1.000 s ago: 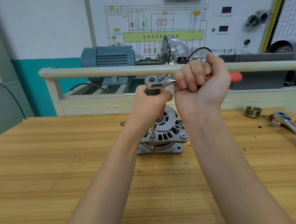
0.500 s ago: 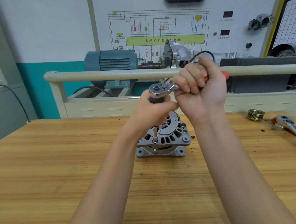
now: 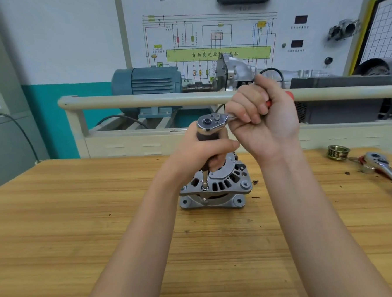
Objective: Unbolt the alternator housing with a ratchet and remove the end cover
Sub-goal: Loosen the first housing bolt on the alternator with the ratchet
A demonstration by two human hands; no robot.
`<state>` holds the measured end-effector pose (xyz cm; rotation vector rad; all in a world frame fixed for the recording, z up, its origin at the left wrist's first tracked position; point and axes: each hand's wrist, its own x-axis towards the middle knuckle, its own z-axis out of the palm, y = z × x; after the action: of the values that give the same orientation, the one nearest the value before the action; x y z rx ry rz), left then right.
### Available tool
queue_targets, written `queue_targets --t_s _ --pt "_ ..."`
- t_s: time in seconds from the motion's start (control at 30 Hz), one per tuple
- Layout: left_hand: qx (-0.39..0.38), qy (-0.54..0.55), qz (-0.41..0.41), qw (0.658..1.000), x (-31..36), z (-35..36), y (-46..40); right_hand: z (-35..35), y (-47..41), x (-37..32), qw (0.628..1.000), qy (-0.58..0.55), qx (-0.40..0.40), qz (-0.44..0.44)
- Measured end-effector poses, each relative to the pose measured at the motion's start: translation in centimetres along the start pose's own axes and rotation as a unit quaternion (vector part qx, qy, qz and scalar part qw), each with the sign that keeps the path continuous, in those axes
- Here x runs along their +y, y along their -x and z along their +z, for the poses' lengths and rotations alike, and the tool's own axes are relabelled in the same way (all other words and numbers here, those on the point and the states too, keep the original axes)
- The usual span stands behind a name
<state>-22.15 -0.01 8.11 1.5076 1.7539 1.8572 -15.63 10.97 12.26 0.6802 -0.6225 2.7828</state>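
Note:
A grey alternator (image 3: 224, 187) stands on the wooden bench (image 3: 81, 233), end cover facing up. A chrome ratchet head (image 3: 212, 122) sits on a long extension whose socket (image 3: 204, 186) is on a bolt at the housing's front left edge. My left hand (image 3: 204, 154) grips the dark extension handle just below the ratchet head. My right hand (image 3: 266, 119) holds the ratchet's red handle, whose end (image 3: 290, 95) pokes out past my fingers toward the back right.
A brass-coloured pulley (image 3: 338, 152) and a second ratchet (image 3: 386, 168) lie on the bench at the right. Behind the bench runs a beige rail (image 3: 142, 100), with a blue-grey motor (image 3: 146, 82) and a wiring board beyond.
My right hand has swung the red handle away from me, toward the back, so it shows less past my fist. My left hand stays on the extension.

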Motion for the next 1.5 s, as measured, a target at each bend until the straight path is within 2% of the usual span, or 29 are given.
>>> queue_targets --t_s 0.07,0.13,0.23,0.3,0.4,0.53,0.6,0.7,0.77,0.87,0.93,1.03,1.1,1.2,1.27,1.37,1.5 --pt "0.056 0.002 -0.007 0.998 0.1 0.6 -0.3 0.1 0.0 0.0 0.999 -0.015 0.020 -0.027" --pt "0.150 0.003 -0.011 0.989 0.1 1.4 -0.7 0.3 0.2 0.5 0.992 -0.005 0.056 -0.110" --pt "0.305 0.012 -0.016 0.952 -0.3 2.1 -1.3 1.0 0.9 2.3 0.969 0.047 0.095 -0.222" --pt "0.337 0.011 -0.009 0.941 -0.3 2.3 -1.4 1.3 1.2 3.3 0.958 0.065 0.100 -0.261" --pt "0.284 0.001 -0.012 0.959 -0.2 1.7 -1.2 1.3 0.9 2.9 0.963 0.071 0.088 -0.246" --pt "0.045 0.002 -0.008 0.999 0.0 -0.1 -0.1 0.4 0.2 0.9 0.996 0.031 0.019 -0.087" --pt "-0.014 -0.020 -0.026 0.999 0.2 -0.2 0.2 -0.1 0.0 0.2 1.000 0.001 -0.010 -0.017" --pt "0.047 -0.042 -0.031 0.998 0.2 0.7 -0.2 -0.1 -0.1 -0.3 1.000 -0.023 0.012 -0.013" --pt "0.140 -0.030 -0.037 0.989 0.1 1.6 -0.8 0.2 0.1 0.0 0.994 -0.017 0.055 -0.088" --pt "0.307 0.002 -0.030 0.951 -0.5 2.4 -1.5 0.9 0.8 1.8 0.970 0.036 0.101 -0.218" --pt "0.365 0.012 -0.007 0.931 -0.7 2.6 -1.6 1.3 1.1 3.1 0.959 0.060 0.098 -0.258" --pt "0.347 0.007 -0.009 0.938 -0.7 2.2 -1.4 1.3 0.8 2.8 0.967 0.067 0.075 -0.236" --pt "0.248 -0.010 -0.005 0.969 -0.5 1.3 -1.1 0.8 0.4 1.6 0.983 0.048 0.051 -0.171" --pt "0.044 -0.031 -0.013 0.998 0.0 0.3 -0.3 0.0 0.0 0.0 0.999 -0.014 0.013 -0.048" --pt "-0.008 -0.033 -0.031 0.999 0.1 0.3 0.0 -0.1 0.0 -0.3 1.000 -0.028 0.006 -0.013" --pt "0.072 -0.013 -0.032 0.997 0.0 1.1 -0.5 0.3 0.1 -0.1 0.996 -0.016 0.049 -0.073" --pt "0.296 0.022 -0.016 0.955 -0.7 2.3 -1.2 1.2 1.0 2.3 0.966 0.042 0.108 -0.233"
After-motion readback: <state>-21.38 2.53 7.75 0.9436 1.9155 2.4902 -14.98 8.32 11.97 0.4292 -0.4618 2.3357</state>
